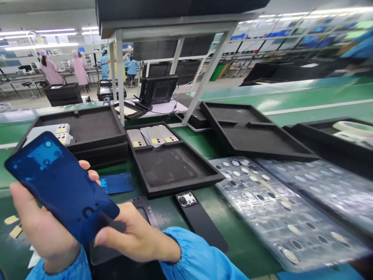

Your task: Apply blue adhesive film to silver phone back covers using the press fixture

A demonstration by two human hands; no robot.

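A phone back cover point(62, 182) with a glossy dark blue face is tilted up in front of me at the left. My left hand point(48, 229) grips it, thumb along the near edge and fingertips showing past the far edge. At its lower right corner my right hand point(140, 231) closes thumb and fingers on the cover; whether a loose film is also pinched there, I cannot tell. Behind the hands lies another blue panel point(119, 183). A black phone back point(201, 221) with a camera cutout rests right of my right hand, and a dark fixture point(144, 208) is partly hidden behind it.
A black foam tray point(171, 167) holds several pale panels point(155, 136). More black trays stand left point(119, 149) and right point(259, 138). Clear plastic trays point(279, 206) with small oval parts cover the right side. A metal shelf post point(119, 77) rises behind; people work far back.
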